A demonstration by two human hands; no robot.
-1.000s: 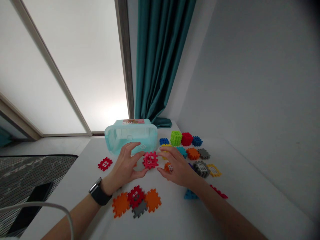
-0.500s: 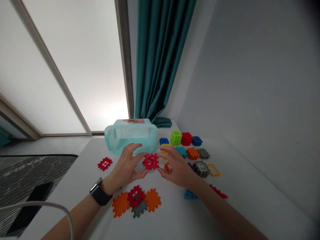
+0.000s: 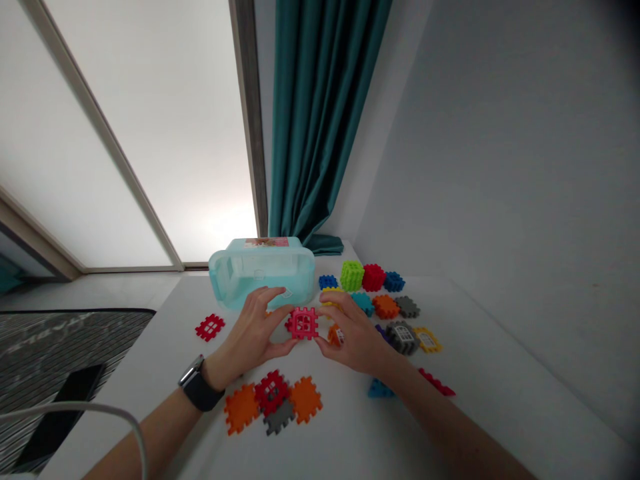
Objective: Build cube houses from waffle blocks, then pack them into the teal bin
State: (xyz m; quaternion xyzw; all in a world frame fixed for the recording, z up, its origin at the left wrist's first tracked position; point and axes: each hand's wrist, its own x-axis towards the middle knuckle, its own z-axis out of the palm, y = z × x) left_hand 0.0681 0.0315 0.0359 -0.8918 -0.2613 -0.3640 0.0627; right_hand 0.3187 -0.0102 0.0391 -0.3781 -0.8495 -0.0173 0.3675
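Both hands hold one red lattice block (image 3: 303,323) just above the white table (image 3: 350,433). My left hand (image 3: 253,333), with a dark watch on its wrist, pinches the block's left side between thumb and fingers. My right hand (image 3: 353,333) grips its right side. Under my right hand an orange piece (image 3: 336,335) shows partly. A flat cluster of orange, red and grey tiles (image 3: 273,403) lies close in front of my left wrist.
A pale teal plastic box (image 3: 263,270) lies on its side behind my hands. Green, red and blue cubes (image 3: 370,279) and several loose tiles (image 3: 407,330) spread to the right. A lone red tile (image 3: 210,327) lies left. A teal curtain (image 3: 320,120) hangs behind; a wall stands right.
The red block has tipped slightly between my fingers and shifted a little to the right. Both hands stay in nearly the same place.
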